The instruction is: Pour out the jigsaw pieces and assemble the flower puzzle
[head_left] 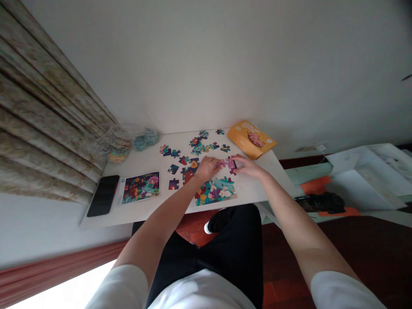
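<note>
Pink and purple jigsaw pieces (229,164) lie between my two hands on the white table. My right hand (247,166) grips their right edge, with the thumb and forefinger around a purple piece. At their left side, my left hand (207,168) is closed with its fingertips at a pink piece; the hand covers part of what lies beneath. Just below is a joined puzzle section (216,192) with white rabbits and flowers. A reddish-brown section (187,174) shows left of my left hand, partly hidden by it. Several loose puzzle pieces (195,141) are scattered farther back.
A printed puzzle picture (140,188) and a black phone (103,195) lie at the left. Behind them are plastic bags of pieces (145,139). An orange box (252,138) sits at the back right. Beyond the table's right edge are a black camera (322,201) and white boxes (363,180).
</note>
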The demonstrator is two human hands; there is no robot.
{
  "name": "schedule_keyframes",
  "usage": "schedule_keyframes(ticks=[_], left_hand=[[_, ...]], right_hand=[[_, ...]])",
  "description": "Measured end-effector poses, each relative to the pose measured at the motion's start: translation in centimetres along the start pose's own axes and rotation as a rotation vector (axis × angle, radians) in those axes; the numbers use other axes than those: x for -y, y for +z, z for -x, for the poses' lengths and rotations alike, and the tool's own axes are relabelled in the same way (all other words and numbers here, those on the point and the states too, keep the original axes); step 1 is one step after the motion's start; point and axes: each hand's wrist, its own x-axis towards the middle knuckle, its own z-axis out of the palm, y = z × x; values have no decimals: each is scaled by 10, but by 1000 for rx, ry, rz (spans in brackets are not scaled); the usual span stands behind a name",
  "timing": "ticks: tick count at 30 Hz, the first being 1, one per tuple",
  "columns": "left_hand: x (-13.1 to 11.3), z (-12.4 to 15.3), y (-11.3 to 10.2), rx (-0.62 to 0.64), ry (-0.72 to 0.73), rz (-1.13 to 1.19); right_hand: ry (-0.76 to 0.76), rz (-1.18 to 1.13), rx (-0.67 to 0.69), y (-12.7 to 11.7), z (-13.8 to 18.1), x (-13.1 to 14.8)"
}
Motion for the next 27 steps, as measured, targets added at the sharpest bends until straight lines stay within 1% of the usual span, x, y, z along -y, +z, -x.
schedule_keyframes(ticks=[3,7,9,14,19,24,27], left_hand=[[4,-3,4,-45,13,53],[7,-6,8,-100,-32,141],[7,-9,9,-106,-27,172],[7,-14,9,-12,82,140],[6,-16,3,38,114,66],[4,-18,-2,54,139,-8],[5,-19,-2,60,176,-2]], right_hand=[[5,5,0,0,0,-1],[-7,22,6,0,-1,-1],[-12,28,16,0,-1,-1],[-5,58,15,0,-2,-1],[10,84,5,0,-1,-1],[-8,84,16,0,-1,-2],[-3,78,15,0,-1,-3]])
